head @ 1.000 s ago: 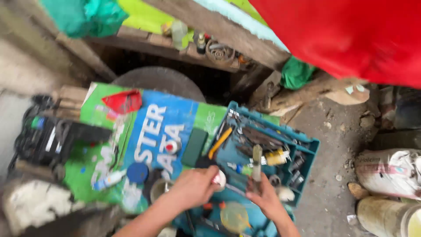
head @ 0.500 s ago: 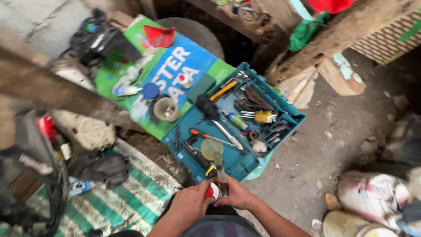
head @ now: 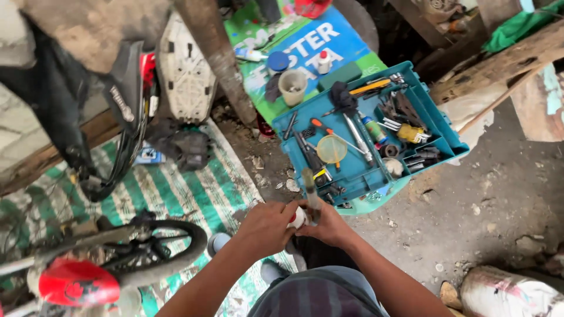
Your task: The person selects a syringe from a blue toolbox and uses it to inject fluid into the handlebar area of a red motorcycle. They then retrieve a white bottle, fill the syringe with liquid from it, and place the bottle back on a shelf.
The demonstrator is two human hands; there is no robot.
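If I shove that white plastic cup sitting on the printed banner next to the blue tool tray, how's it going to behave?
The white cup stands upright and looks thin-walled, so it is probably light and would slide or tip easily. It is round, so once over it would likely roll toward the blue tool tray. The printed banner under it looks smooth, so expect little grip.

We see a teal tool tray (head: pixel 437 126) holding an orange-handled screwdriver (head: pixel 320 125), a round yellow lid (head: pixel 332 149) and a yellow hex-key set (head: pixel 411 134). Beside it lies a blue and green printed sheet (head: pixel 305 44), and a green-and-white striped mat (head: pixel 194 194) spreads under a black tyre (head: pixel 170 258) and red fender (head: pixel 79 283). Our hands hold a small white bottle with a red cap (head: pixel 297 218).
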